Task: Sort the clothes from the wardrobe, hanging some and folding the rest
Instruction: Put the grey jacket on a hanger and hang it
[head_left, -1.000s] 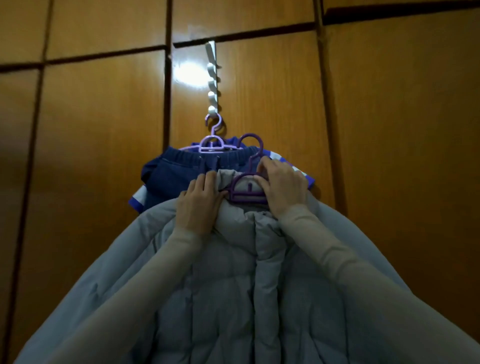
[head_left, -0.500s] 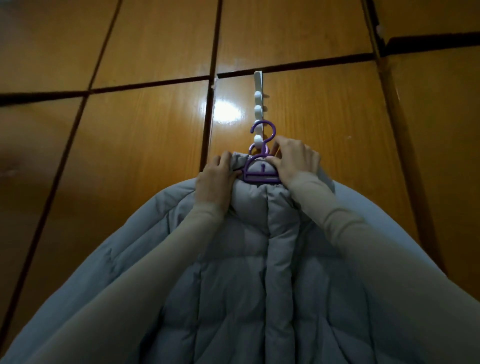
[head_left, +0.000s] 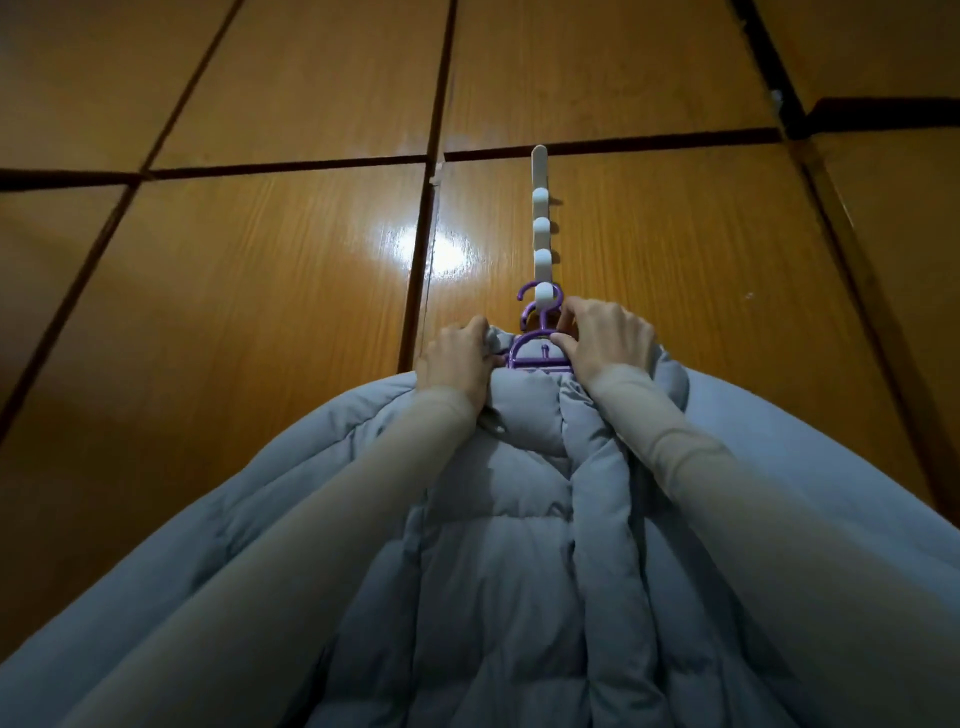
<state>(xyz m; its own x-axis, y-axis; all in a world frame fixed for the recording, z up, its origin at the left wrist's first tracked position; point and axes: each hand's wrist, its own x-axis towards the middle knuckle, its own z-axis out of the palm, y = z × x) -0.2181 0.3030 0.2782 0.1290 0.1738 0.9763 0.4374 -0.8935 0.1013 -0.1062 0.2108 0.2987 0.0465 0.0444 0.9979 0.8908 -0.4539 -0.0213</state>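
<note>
A grey quilted puffer jacket (head_left: 524, 545) fills the lower half of the view, raised against the wooden wardrobe door (head_left: 260, 291). A purple plastic hanger (head_left: 537, 353) sits in its collar, its hook at the lowest knob of a white over-door hook strip (head_left: 540, 234). My left hand (head_left: 457, 358) grips the collar on the left side of the hanger. My right hand (head_left: 608, 343) pinches the hanger's neck and shoulder on the right. The blue garment hung earlier is hidden behind the jacket.
Glossy brown wardrobe panels (head_left: 649, 67) with dark seams cover the whole background. Three upper knobs of the white hook strip carry nothing. A bright light reflection (head_left: 441, 254) lies left of the strip.
Both hands have lifted the jacket and hanger upward, from in front of the blue garment to the strip's lowest knob. The blue garment and its lilac hanger are now covered.
</note>
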